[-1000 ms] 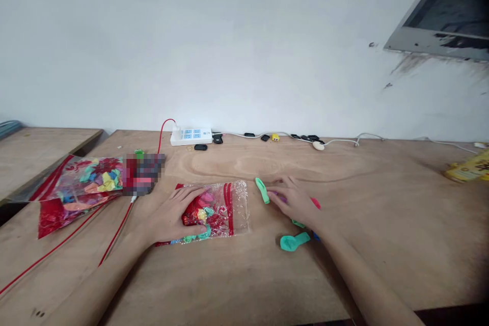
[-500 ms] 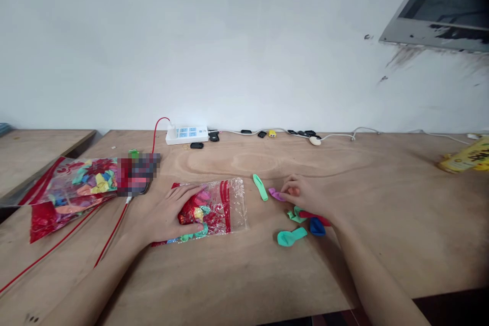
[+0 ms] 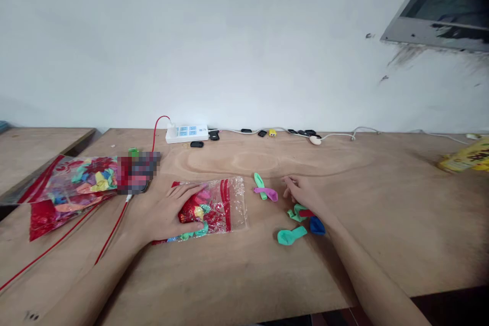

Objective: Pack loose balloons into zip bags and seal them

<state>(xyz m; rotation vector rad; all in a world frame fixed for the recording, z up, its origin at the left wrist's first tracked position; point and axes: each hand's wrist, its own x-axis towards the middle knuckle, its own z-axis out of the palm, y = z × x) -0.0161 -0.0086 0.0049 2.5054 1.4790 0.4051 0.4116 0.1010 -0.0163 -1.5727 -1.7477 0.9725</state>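
Observation:
Over a clear and red plastic bag of balloons (image 3: 225, 206) lies my left hand (image 3: 164, 214), its thumb on the near side and its fingers on the far side, gripping it. To the right, my right hand (image 3: 301, 193) is empty, with its fingers slightly apart above the table. Just left of it, a purple balloon (image 3: 267, 193) lies across a light green balloon (image 3: 259, 180). Beneath and beside my right wrist are a green balloon (image 3: 295, 213), a red balloon (image 3: 306, 213), partly hidden, and a blue balloon (image 3: 317, 225). A teal balloon (image 3: 291, 236) rests nearer to me.
More bags of balloons (image 3: 72, 204) lie at the left beside a blurred phone (image 3: 139, 183) with a red cable (image 3: 110, 232). Along the wall stand a white power strip (image 3: 187, 133) and small black pieces (image 3: 196, 144). A yellow package (image 3: 464, 158) is at far right.
My right hand has let go of the purple balloon, which moved left onto the light green one. That hand has drawn back slightly with its fingers loosened. My left hand stays on the bag.

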